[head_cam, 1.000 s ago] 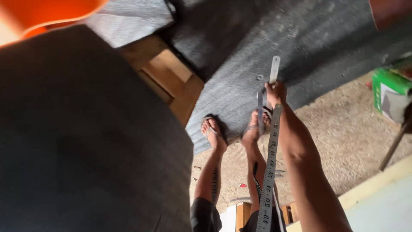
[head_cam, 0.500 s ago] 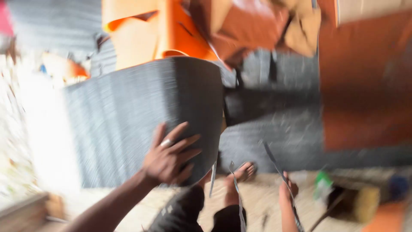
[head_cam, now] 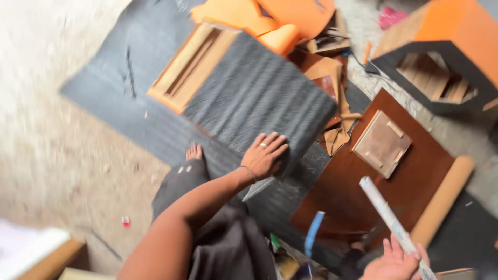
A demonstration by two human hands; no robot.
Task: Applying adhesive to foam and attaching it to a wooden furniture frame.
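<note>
Gripping a long pale metal ruler (head_cam: 386, 210) at its near end, the right hand (head_cam: 395, 262) sits at the bottom edge of the view, fingers wrapped around the strip, which slants up over a brown board sheet (head_cam: 415, 171) lying on the floor. A blue-handled tool (head_cam: 313, 234) pokes up just beside it. Further out, the left hand (head_cam: 263, 154), with a ring on one finger, lies flat and spread on the near corner of a grey ribbed fabric-covered panel (head_cam: 254, 96); the fingers are apart and pressing, not clamped on anything. The panel rests tilted on a dark grey carpet sheet (head_cam: 104, 98) on the floor, beside the person's bare foot (head_cam: 193, 152). Judging by its wooden frame edge (head_cam: 189, 65), it looks stiff and fairly heavy, with a grippy textured face, so taking it by the frame edges seems safest. Beyond lie orange foam pieces (head_cam: 270, 23) and an orange-topped wooden box (head_cam: 441, 52).
</note>
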